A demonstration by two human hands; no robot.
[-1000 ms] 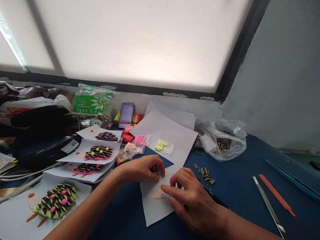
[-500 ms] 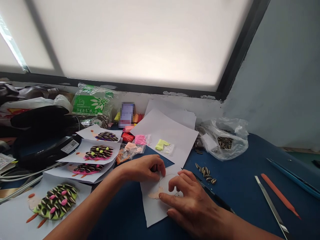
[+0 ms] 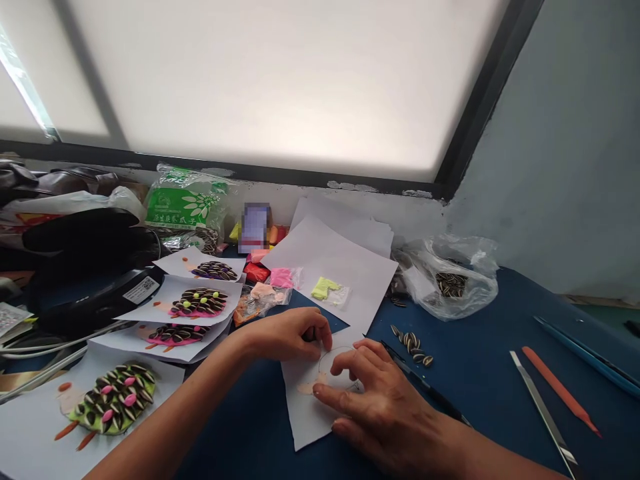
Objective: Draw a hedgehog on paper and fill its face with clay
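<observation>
A small white sheet of paper (image 3: 313,427) with a pencilled round outline lies on the blue table. Thin peach modelling clay (image 3: 306,387) is spread on the left part of the drawing. My left hand (image 3: 303,335) has its fingers curled down onto the sheet's upper part, holding it against the table. Over the drawing's right side, my right hand (image 3: 377,393) is spread, with its index fingertip on the clay's right edge. Its palm hides part of the outline. A dark pen (image 3: 430,390) lies beside that hand, and several striped sunflower seeds (image 3: 413,343) are behind it.
Seed-covered hedgehog pictures (image 3: 117,400) lie at left. Coloured clay packets (image 3: 280,277) and large white sheets (image 3: 345,257) are at the back. A clear bag of seeds (image 3: 450,283) sits back right. A metal strip (image 3: 543,410) and an orange tool (image 3: 560,390) lie at right.
My right index fingertip has shifted slightly left over the peach clay. My left hand stays on the paper in nearly the same place. The view has moved very slightly.
</observation>
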